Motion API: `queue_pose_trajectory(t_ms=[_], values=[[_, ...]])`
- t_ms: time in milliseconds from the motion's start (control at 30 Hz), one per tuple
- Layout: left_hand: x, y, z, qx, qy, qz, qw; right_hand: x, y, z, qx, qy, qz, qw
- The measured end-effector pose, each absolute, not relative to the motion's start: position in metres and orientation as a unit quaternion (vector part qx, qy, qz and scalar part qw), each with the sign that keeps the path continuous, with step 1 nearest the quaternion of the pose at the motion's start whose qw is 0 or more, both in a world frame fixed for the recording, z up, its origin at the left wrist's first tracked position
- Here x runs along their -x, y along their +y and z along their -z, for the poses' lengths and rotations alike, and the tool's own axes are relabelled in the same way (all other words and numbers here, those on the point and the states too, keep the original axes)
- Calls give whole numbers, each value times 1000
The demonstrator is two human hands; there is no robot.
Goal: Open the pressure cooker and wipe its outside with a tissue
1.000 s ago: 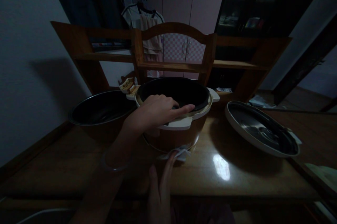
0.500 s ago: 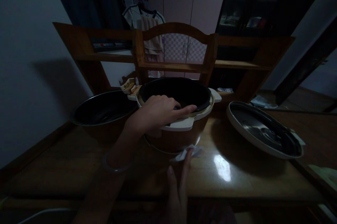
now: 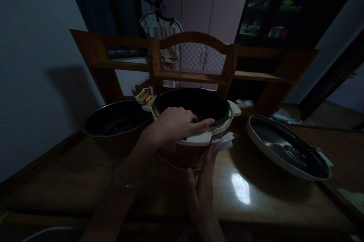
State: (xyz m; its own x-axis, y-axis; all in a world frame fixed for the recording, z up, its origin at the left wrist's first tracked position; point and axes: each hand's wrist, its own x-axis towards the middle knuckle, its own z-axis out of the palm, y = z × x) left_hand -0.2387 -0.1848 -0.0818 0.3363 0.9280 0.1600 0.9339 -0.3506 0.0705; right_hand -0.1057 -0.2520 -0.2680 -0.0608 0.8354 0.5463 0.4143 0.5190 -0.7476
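Rice cooker body (image 3: 187, 151) stands near the middle of the wooden desk (image 3: 256, 196), brown-sided with a cream rim and a dark inner well, its lid off. The left hand (image 3: 173, 124) lies across the near rim, palm down, fingers stretched to the right along the cream edge and pressing on it rather than closed around anything; a clear bangle (image 3: 125, 175) circles that wrist. The right hand (image 3: 203, 189) reaches up from below with flat, extended fingers, pinning a white cloth (image 3: 224, 142) against the cooker's right side just under the rim.

Half a second ago the cloth sat lower, at the foot of the cooker where it meets the desk, and a second ago it lay further left along that base. It has since travelled up and to the right along the wall, and the right hand has followed, showing more of its palm and wrist. The left hand has kept its place on the rim throughout.

Just to the left, touching or nearly touching the cooker, sits a wide dark bowl (image 3: 113, 122). Well to the right, a round lid (image 3: 287, 147) rests tilted with its metal underside up. Behind stands a wooden shelf unit (image 3: 193, 75). A bright light reflection (image 3: 241, 187) shines on the desk.
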Motion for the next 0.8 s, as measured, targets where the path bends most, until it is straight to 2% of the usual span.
queue_pose_trajectory(t_ms=[167, 300, 467, 800], values=[[239, -183, 83, 810, -578, 96, 9, 106, -253, 280, 413, -793, -55, 444], [239, -184, 84, 807, -583, 95, 6, 102, -251, 286, 382, -834, 12, 397], [239, -184, 84, 818, -569, 82, 34, 90, -246, 288, 333, -880, 47, 337], [242, -183, 86, 820, -565, 61, 64, 79, -244, 284, 302, -909, 60, 280]])
